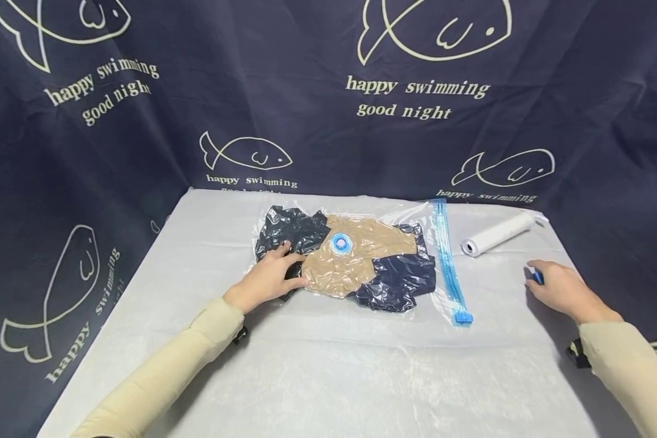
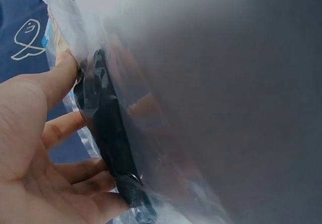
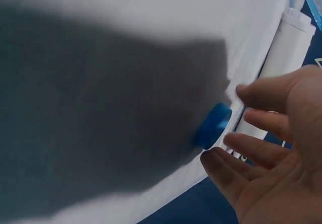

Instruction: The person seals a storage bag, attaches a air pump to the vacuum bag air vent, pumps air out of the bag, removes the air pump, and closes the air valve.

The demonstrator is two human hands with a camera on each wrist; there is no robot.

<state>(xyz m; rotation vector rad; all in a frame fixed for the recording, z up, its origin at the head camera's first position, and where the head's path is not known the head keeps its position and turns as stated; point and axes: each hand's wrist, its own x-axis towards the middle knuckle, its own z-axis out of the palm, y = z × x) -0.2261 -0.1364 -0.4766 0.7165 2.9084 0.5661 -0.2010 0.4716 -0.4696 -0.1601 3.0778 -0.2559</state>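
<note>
A clear vacuum storage bag [image 1: 339,267] lies flat on the table, with black, tan and navy cloth pressed inside it. It has a round blue and white valve [image 1: 340,244] on top and a blue zip strip [image 1: 448,267] with a slider [image 1: 462,318] along its right side. My left hand [image 1: 271,274] rests spread on the bag's left part; in the left wrist view its fingertips touch the plastic beside the black cloth [image 2: 108,118]. On the right, my right hand [image 1: 564,292] has loosely bent fingers around a small blue cap [image 3: 214,126] on the table, without a visible grip.
A white cylindrical hand pump [image 1: 498,233] lies slantwise at the back right of the table, beyond my right hand. The table has a white cloth [image 1: 361,389]. Behind it hangs a navy curtain [image 1: 317,73] with fish drawings and lettering.
</note>
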